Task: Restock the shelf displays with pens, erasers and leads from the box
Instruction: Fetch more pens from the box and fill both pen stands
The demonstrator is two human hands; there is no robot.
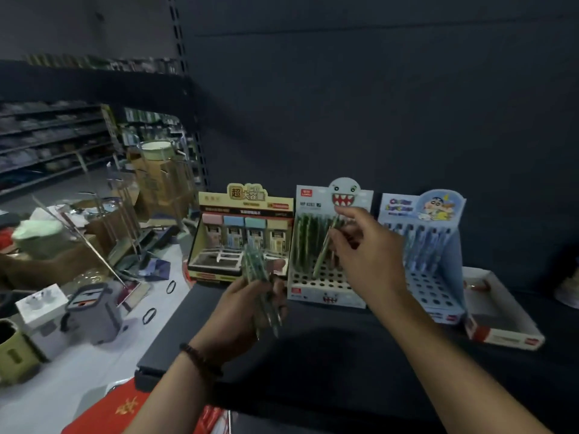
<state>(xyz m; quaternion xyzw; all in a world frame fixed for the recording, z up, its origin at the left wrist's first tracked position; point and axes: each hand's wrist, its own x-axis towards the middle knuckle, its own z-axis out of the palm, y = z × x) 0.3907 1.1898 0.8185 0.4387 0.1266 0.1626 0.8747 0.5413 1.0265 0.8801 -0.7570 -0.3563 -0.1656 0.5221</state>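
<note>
Slotting green pen (324, 249) into shark display (316, 291); R hand (366, 255) pinches it, L hand (244, 311) grips pen bundle (255, 265). Next: tip needs free hole

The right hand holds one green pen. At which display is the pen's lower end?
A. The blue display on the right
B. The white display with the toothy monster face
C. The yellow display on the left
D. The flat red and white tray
B: the right hand pinches the green pen with its lower end over the holes of the monster-face display, between the other two displays.
</note>
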